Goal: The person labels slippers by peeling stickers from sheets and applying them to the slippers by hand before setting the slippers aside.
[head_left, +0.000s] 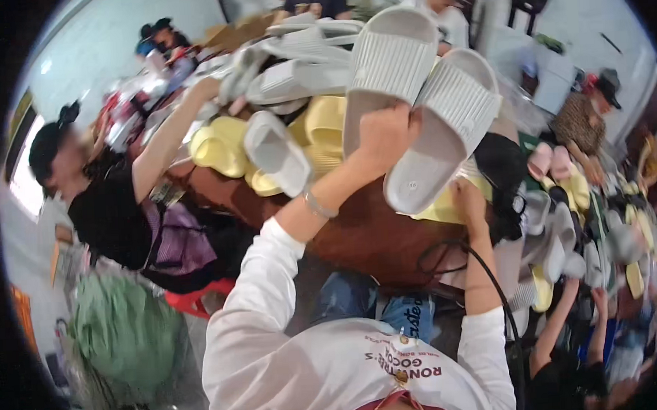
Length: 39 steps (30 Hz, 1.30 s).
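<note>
My left hand (pixel 386 138) is closed on a pair of light grey slippers, raised above the table's near side. One grey slipper (pixel 401 44) has its ribbed strap upright; the other grey slipper (pixel 424 173) leans to the right beside it. Behind the pair's lower right, my right hand (pixel 470 201) is curled at the edge of a yellow slipper-like piece (pixel 442 206). What its fingers hold is partly hidden. Left of my wrist a loose grey slipper (pixel 275 150) lies tilted against several yellow slippers (pixel 216 151).
A pile of grey slippers (pixel 304 78) covers the brown table (pixel 359 229). A co-worker in black (pixel 101 207) reaches in from the left. More slippers (pixel 557 232) are heaped at the right, near other people's hands. A black cable (pixel 493 271) hangs beside my right arm. A green sack (pixel 125 338) stands lower left.
</note>
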Available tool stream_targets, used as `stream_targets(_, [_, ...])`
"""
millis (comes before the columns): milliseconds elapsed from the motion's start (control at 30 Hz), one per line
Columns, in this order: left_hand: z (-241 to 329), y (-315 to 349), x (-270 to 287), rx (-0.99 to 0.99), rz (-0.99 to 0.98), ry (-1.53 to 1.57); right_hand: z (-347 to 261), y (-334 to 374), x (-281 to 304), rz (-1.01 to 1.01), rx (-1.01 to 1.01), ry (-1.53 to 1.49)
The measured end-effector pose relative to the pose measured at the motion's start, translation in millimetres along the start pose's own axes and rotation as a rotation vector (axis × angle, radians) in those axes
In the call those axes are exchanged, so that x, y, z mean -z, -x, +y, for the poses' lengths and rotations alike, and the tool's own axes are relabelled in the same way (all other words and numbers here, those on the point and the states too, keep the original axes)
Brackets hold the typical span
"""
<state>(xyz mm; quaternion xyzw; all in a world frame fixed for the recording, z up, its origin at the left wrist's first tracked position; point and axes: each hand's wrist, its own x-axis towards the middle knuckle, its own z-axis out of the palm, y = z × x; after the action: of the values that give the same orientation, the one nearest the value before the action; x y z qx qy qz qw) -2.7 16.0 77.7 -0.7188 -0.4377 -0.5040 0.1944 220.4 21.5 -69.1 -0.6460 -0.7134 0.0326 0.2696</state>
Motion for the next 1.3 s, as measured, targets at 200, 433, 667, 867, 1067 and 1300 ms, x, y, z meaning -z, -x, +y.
stream_targets(200, [-135.4, -69.0, 26.4, -0.167, -0.085, -0.465, 3.5, 2.4, -2.4, 0.016, -0.047, -0.167])
stream_targets(433, [-311.1, -172.9, 53.9, 0.184, -0.063, -0.595, 20.0, -8.1, -21.8, -0.041, -0.119, -0.13])
stream_targets(667, [-400.9, -172.2, 70.5, 0.808, -0.403, 0.058, 6.5, -2.4, -9.6, 0.066, -0.074, -0.16])
stream_targets(867, [-398.0, -110.8, 7.2, 0.582, -0.456, -0.097, 25.2, 3.2, -15.6, 0.147, -0.059, -0.161])
stream_targets(1067, [-400.8, -109.0, 60.7, 0.375, -0.335, -0.504, 0.1, -5.8, -17.1, 0.171, 0.003, -0.206])
stream_targets(1300, [-156.7, -68.9, 0.6, -0.333, 0.015, -0.278, 21.5, 2.8, -15.1, 0.129, -0.031, -0.129])
